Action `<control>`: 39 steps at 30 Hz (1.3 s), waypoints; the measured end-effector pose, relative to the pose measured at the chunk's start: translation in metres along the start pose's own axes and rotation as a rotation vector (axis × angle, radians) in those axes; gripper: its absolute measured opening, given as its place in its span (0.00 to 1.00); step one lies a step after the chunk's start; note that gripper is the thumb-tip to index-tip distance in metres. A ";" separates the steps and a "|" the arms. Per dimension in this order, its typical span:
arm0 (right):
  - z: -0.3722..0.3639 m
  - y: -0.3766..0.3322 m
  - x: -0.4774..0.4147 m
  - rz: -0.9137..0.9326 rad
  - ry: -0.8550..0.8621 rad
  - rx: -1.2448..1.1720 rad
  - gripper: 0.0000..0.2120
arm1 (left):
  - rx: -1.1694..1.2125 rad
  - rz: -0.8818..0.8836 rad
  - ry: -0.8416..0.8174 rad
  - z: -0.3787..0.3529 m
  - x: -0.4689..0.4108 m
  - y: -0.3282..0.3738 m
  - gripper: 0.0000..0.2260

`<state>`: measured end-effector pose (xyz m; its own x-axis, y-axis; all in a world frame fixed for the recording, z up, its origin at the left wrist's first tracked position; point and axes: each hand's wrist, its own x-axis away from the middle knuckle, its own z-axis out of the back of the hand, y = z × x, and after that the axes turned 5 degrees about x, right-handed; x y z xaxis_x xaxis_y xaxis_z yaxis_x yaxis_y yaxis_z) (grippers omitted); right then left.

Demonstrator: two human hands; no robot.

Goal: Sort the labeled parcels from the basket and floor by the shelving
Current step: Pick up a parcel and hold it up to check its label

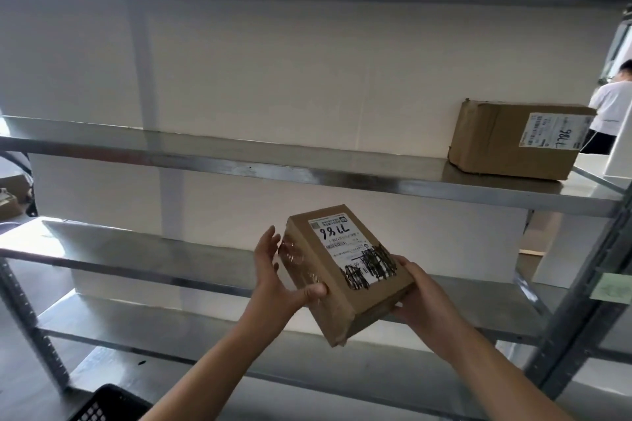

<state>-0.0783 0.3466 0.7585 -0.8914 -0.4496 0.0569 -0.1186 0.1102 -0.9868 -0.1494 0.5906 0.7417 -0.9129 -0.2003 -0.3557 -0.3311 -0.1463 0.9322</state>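
Note:
I hold a small brown cardboard parcel (345,270) in front of the metal shelving (239,167), tilted, its white label with a handwritten number facing up. My left hand (277,280) grips its left side, thumb under the near edge. My right hand (420,297) supports its right near corner from below. A larger labeled brown parcel (513,140) sits on the upper shelf at the right.
The shelf boards stand against a white wall. A black basket (106,403) shows at the bottom left corner. More cardboard boxes (10,198) lie at the far left. A person in a white shirt (612,106) stands beyond the shelving's right end.

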 end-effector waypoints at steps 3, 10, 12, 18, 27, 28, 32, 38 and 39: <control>0.005 0.006 0.003 0.005 0.016 0.026 0.21 | -0.083 -0.033 -0.078 -0.006 0.006 0.007 0.58; 0.011 -0.011 -0.007 0.095 0.525 -0.011 0.16 | 0.033 0.037 0.225 -0.063 0.016 0.013 0.47; 0.014 -0.015 -0.006 0.128 0.559 -0.017 0.15 | 0.095 0.049 0.280 -0.082 0.016 0.017 0.47; 0.022 -0.018 0.000 -0.020 0.370 -0.003 0.22 | 0.128 0.014 0.480 -0.121 0.030 0.017 0.34; 0.021 -0.002 0.008 -0.022 -0.020 -0.304 0.18 | 0.057 -0.009 0.509 -0.099 0.085 0.035 0.13; 0.016 0.000 0.007 -0.031 -0.060 -0.325 0.18 | 0.042 -0.020 0.516 -0.092 0.090 0.040 0.13; -0.017 0.010 0.006 -0.032 -0.234 -0.381 0.24 | 0.013 -0.030 0.626 -0.060 0.107 0.047 0.13; -0.072 0.013 -0.002 -0.025 -0.379 -0.366 0.26 | 0.053 0.057 0.600 0.004 0.135 0.051 0.34; -0.083 0.014 -0.004 -0.029 -0.394 -0.363 0.26 | 0.058 0.067 0.575 0.016 0.139 0.052 0.36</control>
<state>-0.1124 0.4234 0.7572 -0.6625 -0.7476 -0.0469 -0.3464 0.3613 -0.8657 -0.2977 0.5707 0.7417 -0.6616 -0.7034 -0.2598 -0.3044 -0.0647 0.9503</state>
